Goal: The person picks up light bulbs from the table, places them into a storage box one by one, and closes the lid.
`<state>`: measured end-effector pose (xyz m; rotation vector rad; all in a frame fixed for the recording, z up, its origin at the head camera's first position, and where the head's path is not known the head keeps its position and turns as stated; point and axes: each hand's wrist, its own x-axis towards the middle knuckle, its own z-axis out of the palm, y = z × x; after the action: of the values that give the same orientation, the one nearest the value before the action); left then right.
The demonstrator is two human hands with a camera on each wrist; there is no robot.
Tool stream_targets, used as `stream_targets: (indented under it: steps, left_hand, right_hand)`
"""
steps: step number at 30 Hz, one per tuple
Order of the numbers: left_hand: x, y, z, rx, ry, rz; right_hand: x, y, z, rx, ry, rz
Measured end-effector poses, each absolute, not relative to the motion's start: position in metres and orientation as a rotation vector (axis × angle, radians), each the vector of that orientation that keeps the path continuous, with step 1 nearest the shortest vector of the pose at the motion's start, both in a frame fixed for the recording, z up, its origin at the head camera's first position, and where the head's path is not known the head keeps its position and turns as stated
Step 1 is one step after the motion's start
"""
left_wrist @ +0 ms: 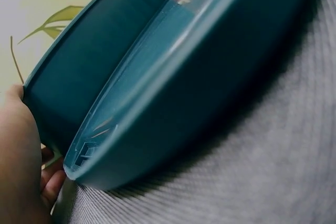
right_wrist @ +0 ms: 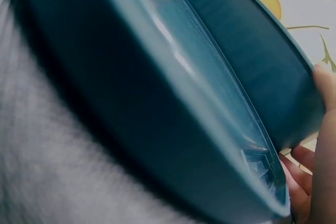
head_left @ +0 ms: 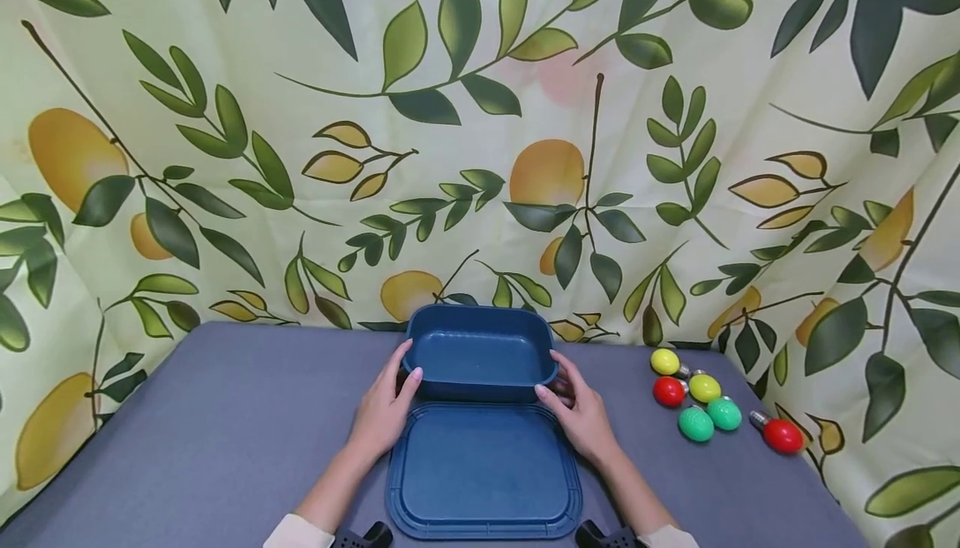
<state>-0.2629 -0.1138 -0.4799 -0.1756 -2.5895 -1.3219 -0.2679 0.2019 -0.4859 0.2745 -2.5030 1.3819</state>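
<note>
A deep blue plastic box [head_left: 480, 377] with rounded corners stands upright behind its flat blue lid [head_left: 484, 469]; its inside is bare. My left hand [head_left: 381, 411] grips the box's left end, thumb at the front rim and fingers around the side. At the opposite end my right hand [head_left: 581, 415] holds it the same way. Both wrist views show fingers low under the box wall, such as the left fingers [left_wrist: 51, 182] and the right fingers [right_wrist: 298, 174]. The lid lies between my forearms, its raised edge close in front of the box.
On the right of the grey-blue cloth-covered table [head_left: 247, 423] lies a group of small coloured bulbs: yellow [head_left: 664, 361], red [head_left: 669, 391] and green [head_left: 696, 424]. Another red bulb [head_left: 783, 436] sits apart near the right edge. A leaf-and-fruit patterned curtain [head_left: 450, 140] hangs behind.
</note>
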Motion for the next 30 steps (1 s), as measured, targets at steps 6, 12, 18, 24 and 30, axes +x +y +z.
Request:
stream_targets:
  steps: [6,12,18,24,30]
  left_hand:
    - [-0.266,-0.112,-0.478,-0.154,-2.589,-1.362]
    - [-0.269,-0.104,-0.469,-0.112,-2.594,-1.507]
    - [-0.276,-0.104,-0.47,-0.132,-2.527,-1.644]
    - [-0.279,-0.106,-0.479,-0.132,-2.529,-1.698]
    - [-0.277,-0.107,-0.477,-0.136,-2.532,-1.679]
  right_hand:
    - [-0.269,0.204,-0.486,0.251,-2.495,1.361]
    - [-0.268,0.206,-0.486,0.233,-2.476,1.398]
    - [-0.267,0.203,-0.488,0.244,-2.496,1.427]
    - [-0.268,0.202,-0.488,0.228,-2.477,1.424]
    - [-0.269,0.204,-0.487,0.224,-2.506,1.357]
